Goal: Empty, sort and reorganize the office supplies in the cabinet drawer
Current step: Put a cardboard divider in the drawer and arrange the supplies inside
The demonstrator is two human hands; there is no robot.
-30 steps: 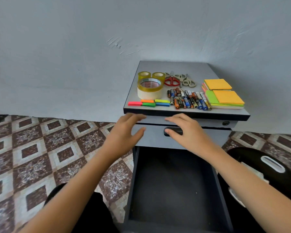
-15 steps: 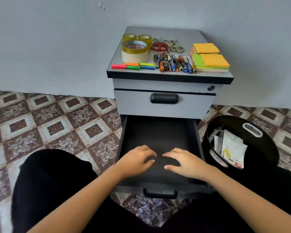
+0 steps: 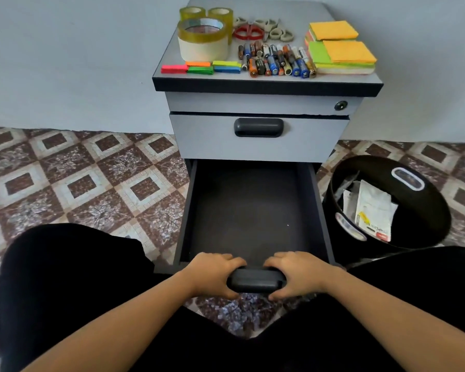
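Black drawer (image 3: 253, 205) open, long axis toward person | left hand (image 3: 212, 275), right hand (image 3: 301, 273) curled round crosswise handle (image 3: 255, 281) ends

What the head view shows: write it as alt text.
The left hand and right hand grip the handle of the open, empty lower drawer of a grey cabinet. Tape rolls, scissors, batteries, sticky notes and page flags lie on top; a black bin stands beside it.

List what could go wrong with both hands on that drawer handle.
Left hand and right hand grip the black plastic drawer handle. The empty dark bottom drawer looks nearly fully out, so a further pull might drop it off its runners. A jolt could roll the loose cylindrical batteries off the front edge of the grey cabinet top.
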